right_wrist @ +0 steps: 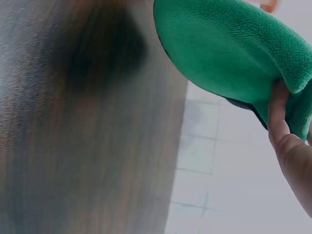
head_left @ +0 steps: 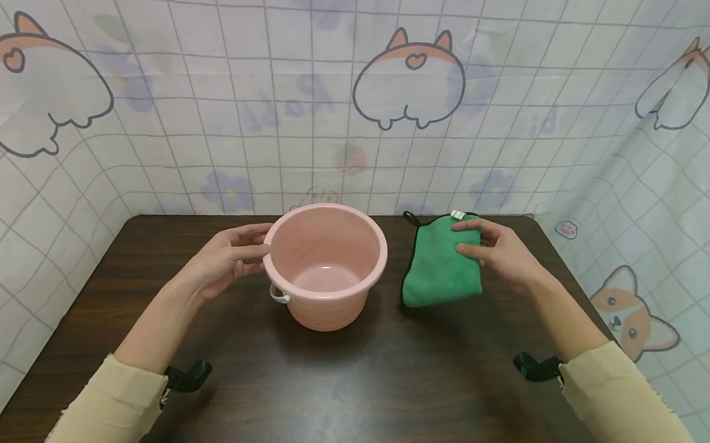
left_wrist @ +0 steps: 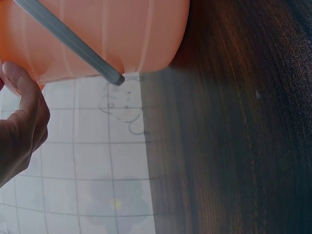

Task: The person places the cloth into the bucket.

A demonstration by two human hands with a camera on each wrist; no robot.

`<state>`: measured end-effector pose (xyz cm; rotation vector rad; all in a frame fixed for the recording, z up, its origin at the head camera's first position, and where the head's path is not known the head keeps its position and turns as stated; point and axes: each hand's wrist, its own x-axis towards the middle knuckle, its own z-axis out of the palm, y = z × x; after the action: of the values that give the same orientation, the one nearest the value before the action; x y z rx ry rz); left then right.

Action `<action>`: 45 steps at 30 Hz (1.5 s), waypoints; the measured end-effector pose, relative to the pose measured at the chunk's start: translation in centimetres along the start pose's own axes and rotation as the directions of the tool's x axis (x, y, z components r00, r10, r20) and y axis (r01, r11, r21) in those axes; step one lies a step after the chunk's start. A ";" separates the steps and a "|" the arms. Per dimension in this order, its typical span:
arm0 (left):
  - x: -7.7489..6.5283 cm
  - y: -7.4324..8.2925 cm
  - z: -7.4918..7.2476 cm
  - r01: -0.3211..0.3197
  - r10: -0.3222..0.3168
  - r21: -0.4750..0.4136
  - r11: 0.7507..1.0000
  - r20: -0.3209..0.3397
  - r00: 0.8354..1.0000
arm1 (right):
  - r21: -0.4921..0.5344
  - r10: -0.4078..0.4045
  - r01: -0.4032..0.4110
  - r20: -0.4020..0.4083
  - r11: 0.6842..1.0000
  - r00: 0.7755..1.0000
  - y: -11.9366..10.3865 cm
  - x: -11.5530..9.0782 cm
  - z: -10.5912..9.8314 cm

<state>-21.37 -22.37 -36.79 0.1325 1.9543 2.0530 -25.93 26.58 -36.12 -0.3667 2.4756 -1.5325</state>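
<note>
A pink plastic bucket (head_left: 324, 307) with a pale handle (left_wrist: 73, 43) stands upright near the middle of the table. My left hand (head_left: 223, 260) holds its left side at the rim, thumb and fingers bent against it; in the left wrist view a fingertip rests on the rim. To the bucket's right, a folded green cloth (head_left: 443, 263) with black edging, a black hanging loop and a white tag hangs above the table. My right hand (head_left: 504, 253) pinches its upper right part, and in the right wrist view a finger (right_wrist: 279, 114) presses into the plush fold.
The dark wood-grain table (head_left: 346, 395) extends under both arms. A white grid-patterned sheet (head_left: 310, 152) with cartoon corgis rises along its back and sides. Black straps with small devices circle both wrists.
</note>
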 end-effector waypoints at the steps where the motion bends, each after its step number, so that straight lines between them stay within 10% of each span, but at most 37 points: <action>1: 0.0 0.0 0.0 -0.001 0.001 -0.001 1.000 0.002 1.000 | 0.009 -0.004 0.004 -0.004 1.000 1.000 -0.2 0.0 0.0; 18: -0.1 0.1 0.0 -0.001 0.001 -0.017 1.000 0.012 1.000 | 0.339 -0.055 0.071 -0.057 0.938 0.997 -3.9 0.1 -0.7; 31: 0.0 0.0 0.0 0.007 -0.007 -0.036 0.999 0.007 1.000 | 0.568 -0.162 0.162 -0.050 0.807 0.985 -7.1 0.3 -0.9; 45: -0.1 -0.2 -0.1 -0.003 0.003 -0.054 0.999 0.009 1.000 | 0.522 -0.193 0.194 -0.056 0.830 0.980 -10.4 0.8 -0.3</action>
<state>-21.31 -22.50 -37.00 0.1328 1.8926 2.1015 -25.71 22.09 -26.72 -0.5246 1.9394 -2.2030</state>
